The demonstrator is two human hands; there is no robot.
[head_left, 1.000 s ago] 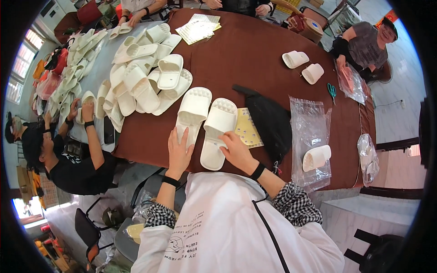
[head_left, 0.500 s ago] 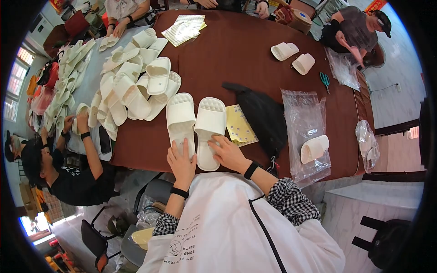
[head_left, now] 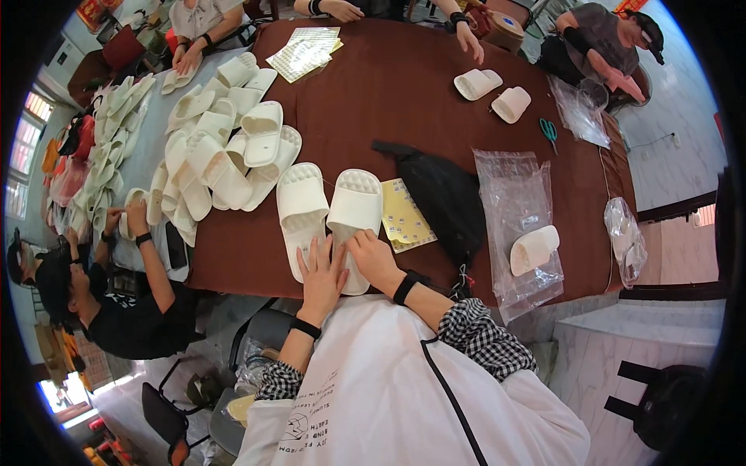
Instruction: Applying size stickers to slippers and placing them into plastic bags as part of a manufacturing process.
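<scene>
Two cream slide slippers lie side by side in front of me, the left slipper (head_left: 303,199) and the right slipper (head_left: 355,203), open heels toward me. My left hand (head_left: 322,273) rests with fingers spread over the heel parts of both. Fingers curled together, my right hand (head_left: 376,259) presses at the right slipper's insole; whatever may be between its fingertips is hidden. Just right of the pair lies a yellow sheet of small stickers (head_left: 409,221), partly under a black cloth bag (head_left: 443,198).
A heap of cream slippers (head_left: 214,155) lies to the left. On the brown table (head_left: 373,101) are sticker sheets (head_left: 305,53), two slippers (head_left: 478,83), teal scissors (head_left: 549,133), and a clear plastic bag (head_left: 509,194) with a slipper (head_left: 535,250) on it. Co-workers sit around the table.
My left hand has shifted right, its fingers now reaching onto the right slipper. My right hand has moved slightly left, fingers more curled. Across the table, a co-worker's hand has reached further in.
</scene>
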